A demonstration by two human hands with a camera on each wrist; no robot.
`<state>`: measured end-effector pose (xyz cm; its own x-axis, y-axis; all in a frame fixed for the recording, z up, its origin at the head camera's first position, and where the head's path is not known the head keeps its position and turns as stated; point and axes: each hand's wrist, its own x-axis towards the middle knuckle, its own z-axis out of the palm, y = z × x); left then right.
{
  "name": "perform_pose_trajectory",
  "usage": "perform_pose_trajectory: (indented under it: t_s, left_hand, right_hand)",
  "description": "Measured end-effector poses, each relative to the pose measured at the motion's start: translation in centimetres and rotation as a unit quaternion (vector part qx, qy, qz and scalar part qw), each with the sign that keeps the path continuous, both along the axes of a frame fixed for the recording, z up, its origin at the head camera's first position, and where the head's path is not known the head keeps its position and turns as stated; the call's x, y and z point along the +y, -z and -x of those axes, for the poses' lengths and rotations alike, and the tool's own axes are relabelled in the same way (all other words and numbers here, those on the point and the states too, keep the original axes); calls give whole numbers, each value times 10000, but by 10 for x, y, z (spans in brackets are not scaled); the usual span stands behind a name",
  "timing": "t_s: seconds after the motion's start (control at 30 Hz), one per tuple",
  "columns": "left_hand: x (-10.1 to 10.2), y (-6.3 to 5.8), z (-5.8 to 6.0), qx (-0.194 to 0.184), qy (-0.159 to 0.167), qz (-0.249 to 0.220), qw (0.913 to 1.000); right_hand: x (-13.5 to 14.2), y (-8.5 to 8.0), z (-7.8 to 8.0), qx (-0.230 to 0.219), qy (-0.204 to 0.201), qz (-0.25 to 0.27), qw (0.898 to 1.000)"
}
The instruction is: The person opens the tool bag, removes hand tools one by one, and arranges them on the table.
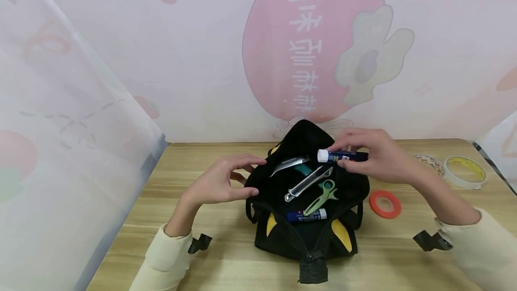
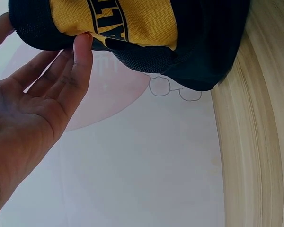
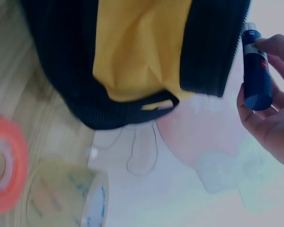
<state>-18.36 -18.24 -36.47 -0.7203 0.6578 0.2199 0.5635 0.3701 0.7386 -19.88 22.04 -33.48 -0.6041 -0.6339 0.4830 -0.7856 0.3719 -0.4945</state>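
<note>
A black tool bag [image 1: 278, 241] with yellow panels stands unzipped on the wooden table. My left hand [image 1: 224, 178] holds its left rim, thumb and fingers at the edge beside a yellow panel [image 2: 142, 21]. Above the bag's right side my right hand [image 1: 375, 154] grips a dark blue glue stick [image 1: 343, 156] with a white cap pointing left. The right wrist view shows that glue stick [image 3: 256, 71] between thumb and fingers. In the bag's mouth lie a silver utility knife [image 1: 291, 163], a snap-off cutter [image 1: 308, 184], light green scissors [image 1: 322, 199] and a second glue stick [image 1: 306, 216].
Right of the bag lies a red tape roll [image 1: 385, 204]. Behind it are a clear tape roll [image 1: 464, 183] and another tape roll [image 1: 430, 163]. Something teal [image 1: 303, 169] shows under the knives. A printed white cloth [image 1: 194, 57] hangs behind the table.
</note>
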Motion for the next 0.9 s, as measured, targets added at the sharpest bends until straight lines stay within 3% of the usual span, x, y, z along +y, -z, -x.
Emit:
perform_pose_trajectory:
  t_s: [0.23,0.37,0.77,0.9]
  left_hand:
    - [0,1,2,6,-48,83,10000]
    - [0,0,2,25,-38,98,9999]
    - [0,0,1,12,-64,91,9999]
    - [0,1,2,7,-50,67,10000]
  right_hand:
    - [30,-1,-8,247,224,-29,9994]
    - [48,4,-14,127,536,-33,9985]
    - [98,37,-29,107,1341,-434,9900]
    - [112,52,-31,-125,1596,-462,9860]
